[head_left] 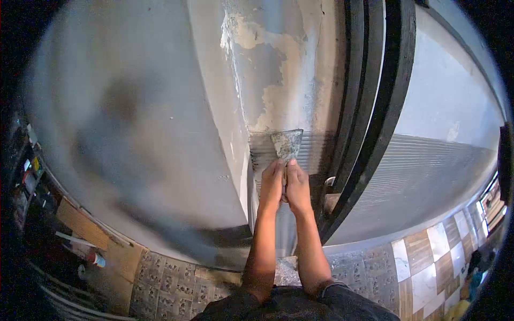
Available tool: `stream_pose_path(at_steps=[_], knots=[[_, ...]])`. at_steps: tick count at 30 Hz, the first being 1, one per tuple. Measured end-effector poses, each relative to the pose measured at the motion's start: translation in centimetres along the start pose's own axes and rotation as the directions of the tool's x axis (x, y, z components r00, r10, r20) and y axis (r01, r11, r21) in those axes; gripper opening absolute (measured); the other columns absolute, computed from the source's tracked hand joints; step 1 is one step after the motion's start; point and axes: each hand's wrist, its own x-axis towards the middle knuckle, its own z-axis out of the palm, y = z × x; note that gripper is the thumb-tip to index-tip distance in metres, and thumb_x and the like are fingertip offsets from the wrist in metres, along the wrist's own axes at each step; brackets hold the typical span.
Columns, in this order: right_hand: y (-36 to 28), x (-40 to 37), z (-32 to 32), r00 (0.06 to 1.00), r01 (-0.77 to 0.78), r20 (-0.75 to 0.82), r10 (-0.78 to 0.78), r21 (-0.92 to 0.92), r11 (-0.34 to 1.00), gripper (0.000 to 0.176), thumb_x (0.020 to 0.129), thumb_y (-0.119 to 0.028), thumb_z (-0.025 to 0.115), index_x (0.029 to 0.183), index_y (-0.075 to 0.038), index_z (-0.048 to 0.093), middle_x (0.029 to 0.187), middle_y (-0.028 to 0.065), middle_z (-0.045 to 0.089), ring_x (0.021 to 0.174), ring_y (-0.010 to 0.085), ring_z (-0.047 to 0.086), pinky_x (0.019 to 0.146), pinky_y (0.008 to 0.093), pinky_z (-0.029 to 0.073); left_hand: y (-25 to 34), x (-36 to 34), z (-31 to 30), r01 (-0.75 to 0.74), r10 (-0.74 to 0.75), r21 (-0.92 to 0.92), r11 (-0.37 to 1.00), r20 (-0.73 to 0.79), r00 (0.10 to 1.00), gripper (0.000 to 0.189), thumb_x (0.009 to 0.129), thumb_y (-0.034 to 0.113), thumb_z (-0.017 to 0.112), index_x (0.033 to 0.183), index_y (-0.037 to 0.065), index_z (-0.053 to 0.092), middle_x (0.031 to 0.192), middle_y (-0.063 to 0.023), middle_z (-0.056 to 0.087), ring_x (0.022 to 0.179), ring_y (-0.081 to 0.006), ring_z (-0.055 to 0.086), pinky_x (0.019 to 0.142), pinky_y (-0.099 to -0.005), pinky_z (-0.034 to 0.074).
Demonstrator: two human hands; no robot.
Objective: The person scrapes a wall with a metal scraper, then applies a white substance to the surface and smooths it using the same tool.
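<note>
The left hand and right hand are close together, both pinching the low, narrow end of a dirty scraper, with thumbs up near its wide blade, maybe so it does not wobble. The scraper points up in front of the person, its wide edge by the top of a ribbed band on the patchy wall, but I cannot tell if it touches. The arms reach out side by side, perhaps because the dark post leaves little room.
</note>
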Motion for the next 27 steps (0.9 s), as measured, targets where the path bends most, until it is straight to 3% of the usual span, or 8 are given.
stream_pose_path(at_steps=[2,9,11,15,16,19,24,27], knots=[[0.0,0.1,-0.4,0.998,-0.058,0.044,0.055,0.081,0.995,0.039,0.097,-0.033,0.038,0.077,-0.003,0.054,0.067,-0.0035,0.046,0.063,0.0062,0.039,0.055,0.0235,0.035,-0.4,0.1,0.5,-0.221,0.228,0.14,0.965,-0.041,0.973,0.031,0.094,0.025,0.044,0.082,0.0,0.055,0.07,-0.0021,0.049,0.064,-0.0106,0.04,0.059,-0.0283,0.036],[1.7,0.7,-0.5,0.981,-0.192,0.037,0.188,0.132,0.973,0.044,0.097,-0.038,0.037,0.085,0.001,0.056,0.07,0.0024,0.051,0.063,0.0112,0.043,0.055,0.0292,0.039,0.7,-0.5,1.2,-0.105,0.15,0.251,0.962,-0.166,0.975,0.03,0.094,0.024,0.044,0.083,-0.001,0.055,0.066,-0.0012,0.049,0.062,-0.0105,0.041,0.058,-0.0279,0.037],[2.3,1.1,-0.5,0.985,-0.172,0.058,0.165,0.141,0.975,0.046,0.096,-0.039,0.037,0.085,0.001,0.056,0.07,0.0037,0.052,0.061,0.0122,0.044,0.054,0.0306,0.04,0.4,0.0,0.6,0.028,0.007,0.3,0.953,-0.116,0.993,0.042,0.091,0.033,0.047,0.108,-0.004,0.058,0.102,-0.0155,0.061,0.093,-0.0207,0.053,0.079,-0.0336,0.041],[2.4,1.4,-1.2,0.957,-0.286,0.117,0.264,0.261,0.922,0.042,0.095,-0.045,0.038,0.081,-0.007,0.052,0.056,-0.0014,0.047,0.038,0.0056,0.037,0.032,0.0213,0.027,0.1,0.0,1.3,-0.139,0.235,0.518,0.844,-0.123,0.964,0.046,0.092,0.036,0.044,0.117,-0.002,0.051,0.113,-0.0219,0.055,0.102,-0.0306,0.053,0.085,-0.0367,0.041],[2.3,1.5,-1.3,0.962,-0.267,0.138,0.236,0.282,0.921,0.043,0.094,-0.047,0.039,0.083,-0.007,0.05,0.053,-0.0016,0.044,0.032,0.0065,0.035,0.027,0.0219,0.023,0.8,-0.7,2.1,-0.018,0.132,0.489,0.872,-0.2,0.971,0.051,0.092,0.038,0.041,0.123,-0.003,0.046,0.121,-0.0246,0.05,0.111,-0.0359,0.049,0.094,-0.0391,0.036],[1.4,0.9,-1.8,0.929,-0.352,0.237,0.283,0.339,0.872,0.046,0.096,-0.045,0.037,0.095,-0.003,0.055,0.065,0.0016,0.051,0.054,0.0079,0.044,0.047,0.0253,0.038,0.6,-0.1,1.7,-0.02,0.186,0.627,0.779,-0.2,0.962,0.055,0.092,0.039,0.04,0.127,-0.005,0.042,0.129,-0.0254,0.044,0.12,-0.0376,0.042,0.101,-0.0394,0.03],[0.5,0.4,-0.8,0.947,-0.322,0.137,0.292,0.366,0.873,0.041,0.095,-0.043,0.038,0.095,-0.005,0.053,0.066,0.0006,0.052,0.047,0.0068,0.045,0.038,0.0234,0.034,1.2,-0.5,1.7,0.036,0.065,0.55,0.835,-0.162,0.985,0.058,0.093,0.038,0.039,0.13,-0.006,0.037,0.136,-0.0259,0.036,0.128,-0.0366,0.032,0.105,-0.037,0.025],[0.6,0.6,-1.0,0.944,-0.33,0.177,0.279,0.455,0.827,0.039,0.094,-0.046,0.041,0.082,-0.009,0.048,0.052,-0.0025,0.042,0.033,0.0061,0.033,0.027,0.022,0.022,-0.8,0.6,1.3,-0.075,0.244,0.616,0.784,-0.195,0.95,0.051,0.093,0.034,0.039,0.123,-0.008,0.043,0.123,-0.0311,0.045,0.117,-0.0425,0.043,0.097,-0.041,0.033]])
